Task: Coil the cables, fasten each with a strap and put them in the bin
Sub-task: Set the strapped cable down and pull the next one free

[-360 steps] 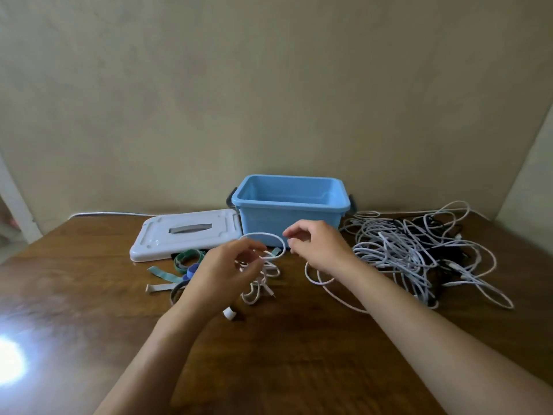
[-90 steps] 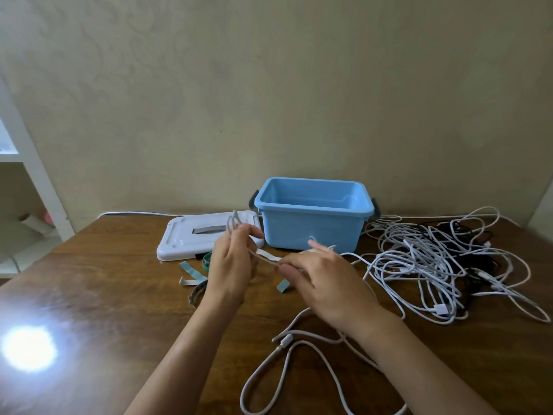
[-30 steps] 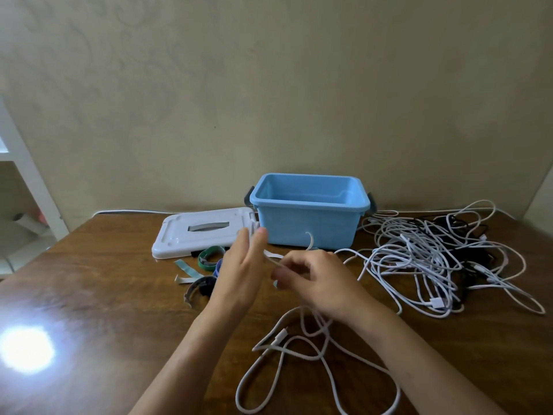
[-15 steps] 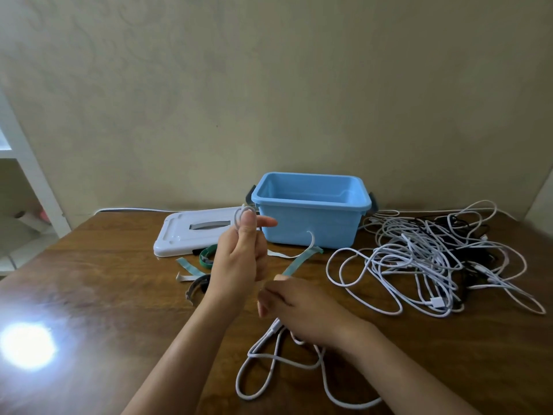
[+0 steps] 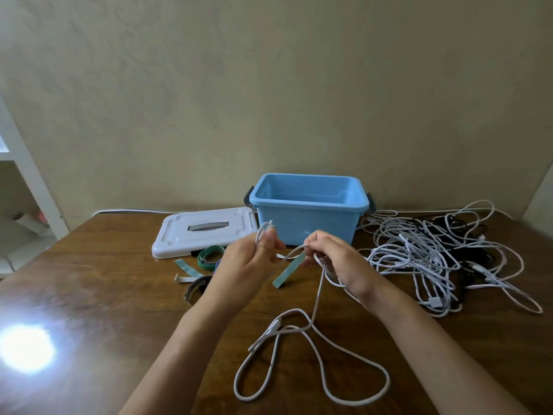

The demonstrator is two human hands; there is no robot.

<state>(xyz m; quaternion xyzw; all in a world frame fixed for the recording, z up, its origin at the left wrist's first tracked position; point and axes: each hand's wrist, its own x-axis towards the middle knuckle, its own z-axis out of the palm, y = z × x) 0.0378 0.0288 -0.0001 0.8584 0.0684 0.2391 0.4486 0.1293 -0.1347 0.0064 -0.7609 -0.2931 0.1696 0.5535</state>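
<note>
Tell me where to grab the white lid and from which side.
Take the lid by the grey handle slot in its top, coming from above: it lies flat on the table, slot facing up, left of the bin. Straps lie against its near edge, so a side grip looks awkward.

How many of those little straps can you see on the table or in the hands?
About 5: a teal strap hanging between the hands, a flat teal strap, a white strap, a green coiled strap and a dark curled strap by the lid. Others may hide behind the left hand.
</note>
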